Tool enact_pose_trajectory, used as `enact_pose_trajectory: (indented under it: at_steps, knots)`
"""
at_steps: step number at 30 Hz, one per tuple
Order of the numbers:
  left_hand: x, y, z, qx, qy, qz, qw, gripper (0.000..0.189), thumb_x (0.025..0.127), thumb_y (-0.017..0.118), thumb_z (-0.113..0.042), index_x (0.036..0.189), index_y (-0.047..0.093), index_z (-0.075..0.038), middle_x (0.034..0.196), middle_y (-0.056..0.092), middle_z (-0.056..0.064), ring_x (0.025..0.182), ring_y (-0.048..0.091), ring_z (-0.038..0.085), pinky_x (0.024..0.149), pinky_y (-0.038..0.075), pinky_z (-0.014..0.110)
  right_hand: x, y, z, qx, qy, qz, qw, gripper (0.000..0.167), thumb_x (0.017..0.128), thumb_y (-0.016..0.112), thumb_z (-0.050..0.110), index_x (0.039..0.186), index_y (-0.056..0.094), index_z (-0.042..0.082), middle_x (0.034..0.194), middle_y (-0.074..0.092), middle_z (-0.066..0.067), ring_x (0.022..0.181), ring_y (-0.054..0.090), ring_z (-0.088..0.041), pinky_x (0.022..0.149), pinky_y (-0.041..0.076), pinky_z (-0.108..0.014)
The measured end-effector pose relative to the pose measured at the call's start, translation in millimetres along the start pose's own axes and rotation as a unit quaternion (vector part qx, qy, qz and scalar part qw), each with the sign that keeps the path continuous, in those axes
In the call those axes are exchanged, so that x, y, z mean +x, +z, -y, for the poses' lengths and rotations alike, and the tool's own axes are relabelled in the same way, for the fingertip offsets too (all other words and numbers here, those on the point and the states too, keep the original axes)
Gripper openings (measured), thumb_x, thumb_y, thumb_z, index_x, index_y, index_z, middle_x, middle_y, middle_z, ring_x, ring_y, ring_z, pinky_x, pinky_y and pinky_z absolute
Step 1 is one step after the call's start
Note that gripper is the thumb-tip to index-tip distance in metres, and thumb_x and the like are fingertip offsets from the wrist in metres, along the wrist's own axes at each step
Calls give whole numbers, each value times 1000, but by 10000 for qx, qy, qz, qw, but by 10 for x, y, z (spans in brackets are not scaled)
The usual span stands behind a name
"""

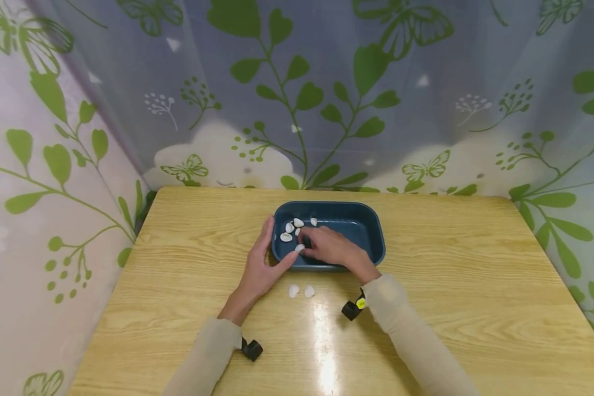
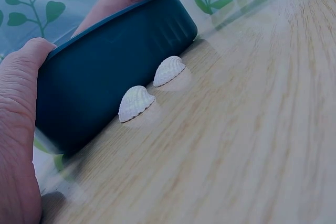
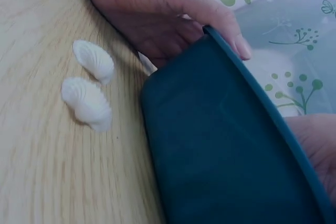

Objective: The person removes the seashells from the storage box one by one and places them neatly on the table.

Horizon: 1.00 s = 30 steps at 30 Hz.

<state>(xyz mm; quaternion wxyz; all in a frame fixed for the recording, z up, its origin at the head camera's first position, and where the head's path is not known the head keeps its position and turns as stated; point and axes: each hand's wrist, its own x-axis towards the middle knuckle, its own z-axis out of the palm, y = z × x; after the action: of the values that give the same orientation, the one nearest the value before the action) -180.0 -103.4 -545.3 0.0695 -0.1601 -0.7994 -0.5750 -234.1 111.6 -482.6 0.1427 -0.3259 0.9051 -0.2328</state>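
- Head view: small white ribbed seashells (image 1: 286,237) are grouped at the left end of a dark teal, round-cornered, rigid-looking tray (image 1: 357,230), set on a pale wood-grain table (image 1: 475,264).
- Step, as judged: shells are being handled inside the tray; whether picked up or set down cannot be told.
- Tray's front left corner is gripped by the left hand (image 1: 259,269), thumb over the rim, fingers along the end wall outside.
- The right hand (image 1: 329,246) is lowered into the tray, fingers bent among the shells; whether one is pinched cannot be told, fingertips partly hidden.
- Two loose fan-shaped shells (image 2: 136,103) are left on the table, near the front wall, apart from the tray.
- Next move: a light fingertip pinch is probably called for, with the tray kept braced.
- Shell backs are domed, finely ridged, chalky-looking, edges scalloped; a poor grip on the curve could be expected.
- Tray wall is smooth, faintly sheened, lipped at the rim.
- Table grain is streaked; a glossy finish is suggested by the glare.
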Motion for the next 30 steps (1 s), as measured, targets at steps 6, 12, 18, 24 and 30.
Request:
enact_pose_trajectory:
  at_steps: [6,12,18,24,30]
  knots:
    - [3,0,-13,52,-20,-14,10000,98,95,77,-39,169,18,-13,175,16,11,160,13,20,128,17,49,-32,-39,-63,346,225,156,9990,15,101,72,18,108,65,6,69,56,3,60,51,-9,58,41,-25]
    - [-8,-4,-19,30,-82,42,10000,99,95,77,-40,169,16,-17,175,15,9,160,12,16,129,16,47,-82,-70,-119,524,256,241,9980,16,101,70,14,112,63,5,70,55,1,59,50,-11,58,41,-26]
    - [-8,-13,-22,47,-59,37,10000,98,95,77,-41,169,16,-16,175,15,11,160,12,16,129,16,47,-110,-68,-151,521,243,178,9982,19,101,71,16,115,62,5,70,55,1,60,50,-11,59,41,-27]
    - [-1,-11,-17,75,-60,47,9999,98,95,77,-41,169,16,-19,175,15,10,160,12,16,129,17,47,-134,-78,-148,479,287,159,9983,19,101,71,17,114,63,5,71,55,1,61,50,-11,61,42,-27]
    - [-7,2,-6,10,-49,25,10000,98,95,77,-39,169,17,-14,175,15,10,160,12,14,129,16,46,-183,-86,-175,495,332,38,9982,20,101,70,17,116,62,4,72,55,1,62,50,-11,60,42,-27]
